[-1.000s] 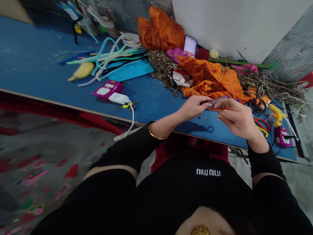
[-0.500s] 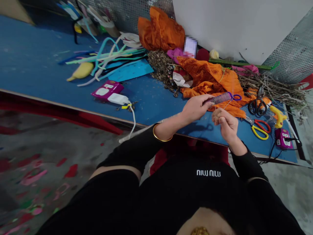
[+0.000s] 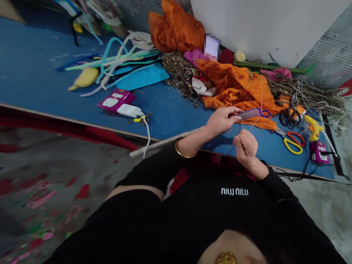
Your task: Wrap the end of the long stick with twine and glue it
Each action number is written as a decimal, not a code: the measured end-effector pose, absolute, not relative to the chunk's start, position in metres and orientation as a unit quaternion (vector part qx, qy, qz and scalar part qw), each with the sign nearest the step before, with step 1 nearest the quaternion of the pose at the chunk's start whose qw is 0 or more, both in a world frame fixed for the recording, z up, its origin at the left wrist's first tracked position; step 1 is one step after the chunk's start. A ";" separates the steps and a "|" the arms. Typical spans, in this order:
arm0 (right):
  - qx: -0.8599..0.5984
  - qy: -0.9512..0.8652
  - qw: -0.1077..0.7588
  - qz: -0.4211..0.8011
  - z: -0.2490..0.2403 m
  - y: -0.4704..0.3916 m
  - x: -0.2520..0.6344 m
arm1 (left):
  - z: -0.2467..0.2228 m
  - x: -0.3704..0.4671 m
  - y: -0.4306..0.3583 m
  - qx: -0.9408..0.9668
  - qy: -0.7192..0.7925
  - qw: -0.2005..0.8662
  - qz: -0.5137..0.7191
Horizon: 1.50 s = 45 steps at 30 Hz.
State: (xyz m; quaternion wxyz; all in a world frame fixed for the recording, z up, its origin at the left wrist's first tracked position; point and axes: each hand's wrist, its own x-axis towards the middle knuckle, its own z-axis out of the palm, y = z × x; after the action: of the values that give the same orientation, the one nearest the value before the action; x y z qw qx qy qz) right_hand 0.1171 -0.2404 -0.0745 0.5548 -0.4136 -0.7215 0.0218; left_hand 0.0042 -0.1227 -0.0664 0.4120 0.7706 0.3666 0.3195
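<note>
My left hand (image 3: 222, 121) is closed around a rod wrapped in thread (image 3: 249, 114), greyish-purple, with a blue-purple loop (image 3: 265, 113) at its far end. A long pale wrapped length (image 3: 167, 140) shows behind my left forearm, in line with the rod; my hand hides whether they join. My right hand (image 3: 246, 147) is a fist just below the rod's end. A thin thread (image 3: 255, 123) runs taut from the rod's end toward this fist, and another strand (image 3: 261, 88) rises straight up from there. What lies inside the right fingers is hidden.
Crumpled orange cloth (image 3: 236, 80) lies behind my hands. To the right are black scissors (image 3: 290, 115), red-and-yellow scissors (image 3: 293, 142), a yellow glue gun (image 3: 314, 128) and a purple power socket (image 3: 319, 152). Another purple socket (image 3: 117, 99) and foam strips (image 3: 115, 62) lie left.
My right fist has moved down and left, away from the rod, and the thread between them is longer. My left hand keeps its grip. More of the pale rod shows behind my left forearm.
</note>
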 end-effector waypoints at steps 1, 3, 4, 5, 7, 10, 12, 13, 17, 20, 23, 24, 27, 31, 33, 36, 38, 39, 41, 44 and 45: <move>-0.410 -0.725 0.554 0.014 -0.076 -0.240 0.117 | -0.068 0.004 -0.123 0.772 0.370 0.408 0.317; -0.406 -0.728 0.553 0.004 -0.078 -0.239 0.116 | -0.069 0.005 -0.123 0.778 0.377 0.397 0.309; -0.405 -0.728 0.552 0.003 -0.079 -0.239 0.116 | -0.070 0.005 -0.123 0.782 0.381 0.390 0.302; -0.405 -0.728 0.553 0.003 -0.079 -0.239 0.116 | -0.070 0.005 -0.124 0.787 0.385 0.382 0.294; -0.404 -0.729 0.553 0.008 -0.079 -0.240 0.117 | -0.069 0.004 -0.126 0.796 0.389 0.366 0.284; -0.391 -0.736 0.551 0.039 -0.076 -0.239 0.123 | -0.067 0.002 -0.128 0.809 0.393 0.332 0.282; -0.383 -0.740 0.549 0.063 -0.072 -0.238 0.132 | -0.066 0.001 -0.128 0.819 0.398 0.306 0.277; -0.383 -0.739 0.550 0.069 -0.068 -0.238 0.137 | -0.066 0.001 -0.128 0.825 0.400 0.292 0.273; -0.418 -0.709 0.566 0.038 -0.054 -0.236 0.165 | -0.070 -0.002 -0.127 0.842 0.396 0.262 0.256; -0.487 -0.648 0.586 -0.002 -0.049 -0.232 0.186 | -0.074 -0.006 -0.122 0.834 0.404 0.257 0.275; -0.556 -0.543 0.629 0.008 -0.053 -0.222 0.209 | -0.075 -0.012 -0.114 0.819 0.419 0.276 0.279; -0.570 -0.509 0.645 0.031 -0.055 -0.217 0.218 | -0.076 -0.014 -0.111 0.820 0.420 0.284 0.264; -0.590 -0.472 0.642 0.133 -0.055 -0.203 0.251 | -0.077 -0.017 -0.105 0.832 0.418 0.307 0.197; -0.738 -0.489 0.462 0.058 -0.036 -0.205 0.297 | -0.073 -0.021 -0.108 0.780 0.390 0.477 0.104; -0.858 -0.415 0.297 -0.051 -0.026 -0.218 0.318 | -0.068 -0.024 -0.111 0.702 0.388 0.592 0.080; -0.949 -0.281 0.104 -0.096 -0.022 -0.243 0.345 | -0.058 -0.028 -0.111 0.590 0.392 0.700 0.086; -0.963 -0.253 0.049 -0.078 -0.027 -0.255 0.359 | -0.053 -0.029 -0.108 0.553 0.393 0.728 0.097; -0.966 -0.251 0.035 -0.061 -0.031 -0.259 0.364 | -0.051 -0.029 -0.106 0.545 0.393 0.734 0.102; -0.969 -0.246 0.021 -0.022 -0.038 -0.261 0.372 | -0.048 -0.029 -0.103 0.540 0.393 0.736 0.116; -0.970 -0.241 0.021 0.009 -0.042 -0.260 0.380 | -0.046 -0.028 -0.105 0.543 0.391 0.729 0.148; -0.970 -0.241 0.023 0.013 -0.041 -0.259 0.383 | -0.045 -0.028 -0.106 0.544 0.390 0.725 0.162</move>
State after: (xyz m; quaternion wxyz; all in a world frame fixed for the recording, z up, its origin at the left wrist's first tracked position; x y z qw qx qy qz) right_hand 0.3831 -0.2590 -0.0411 0.0226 -0.9700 -0.2415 0.0130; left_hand -0.0282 -0.1061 -0.0451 0.7252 0.5441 0.3896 0.1619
